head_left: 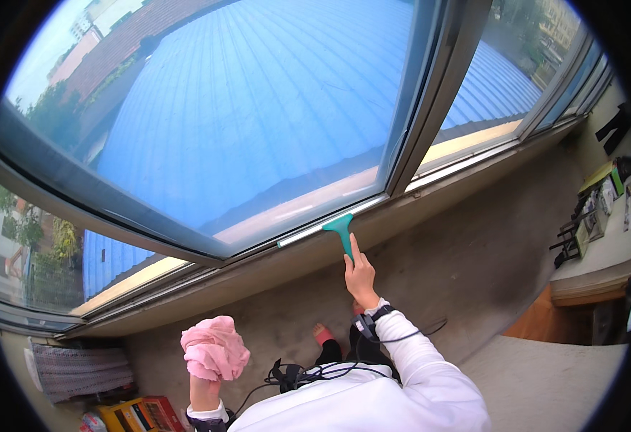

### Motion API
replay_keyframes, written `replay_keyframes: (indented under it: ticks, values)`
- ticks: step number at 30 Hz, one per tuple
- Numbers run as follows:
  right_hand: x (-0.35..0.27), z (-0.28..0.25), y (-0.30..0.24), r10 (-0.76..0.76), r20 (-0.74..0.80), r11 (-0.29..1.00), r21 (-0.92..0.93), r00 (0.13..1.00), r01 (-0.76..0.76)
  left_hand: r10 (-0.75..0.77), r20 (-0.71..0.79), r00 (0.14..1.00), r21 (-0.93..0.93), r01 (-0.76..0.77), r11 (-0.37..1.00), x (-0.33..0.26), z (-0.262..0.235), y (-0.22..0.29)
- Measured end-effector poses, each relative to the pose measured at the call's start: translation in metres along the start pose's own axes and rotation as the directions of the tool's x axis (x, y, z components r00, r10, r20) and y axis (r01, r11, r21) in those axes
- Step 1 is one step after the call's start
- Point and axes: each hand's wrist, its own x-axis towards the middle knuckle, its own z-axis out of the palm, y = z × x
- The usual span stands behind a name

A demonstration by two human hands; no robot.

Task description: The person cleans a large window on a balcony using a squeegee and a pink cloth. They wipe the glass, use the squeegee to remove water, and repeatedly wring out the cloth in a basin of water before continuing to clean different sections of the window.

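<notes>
My right hand (361, 279) grips the handle of a teal squeegee (339, 226), index finger stretched along it. The squeegee's long pale blade lies along the bottom edge of a large window pane (258, 122); whether it presses on the glass or the frame I cannot tell. A bunched pink cloth (215, 348) is in my left hand (205, 392), which is raised away from the window. The cloth covers most of that hand's fingers.
Metal window frames (430, 108) and a sill (251, 272) run across in front of me. At right, a ledge (596, 266) bears small items. Lower left are a patterned cloth (82, 367) and colourful boxes (143, 415). A cable (420, 333) hangs by my right arm.
</notes>
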Motion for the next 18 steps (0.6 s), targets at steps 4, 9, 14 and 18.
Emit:
replay_keyframes:
  ticks: [4, 9, 14, 18]
  values:
    - [0.003, -0.053, -0.017, -0.061, -0.084, 0.984, 0.162, 0.995, 0.074, 0.086, -0.041, 0.995, -0.002, -0.086, 0.996, 0.007, -0.005, -0.017]
    - [0.008, -0.128, -0.018, 0.301, 0.131, 0.761, 0.564, 0.945, -0.321, -0.016, -0.039, 0.999, -0.011, 0.016, 1.000, 0.032, -0.005, -0.038]
    - [0.012, -0.175, 0.005, 0.622, 0.405, 0.137, 0.786, 0.670, -0.602, -0.056, 0.395, 0.917, 0.888, -0.396, -0.235, 0.094, 0.006, -0.051]
    - [0.008, -0.185, 0.025, 0.536, 0.594, -0.186, 0.776, 0.600, -0.602, -0.124, 0.671, 0.731, -0.740, 0.654, -0.154, 0.113, 0.013, -0.061]
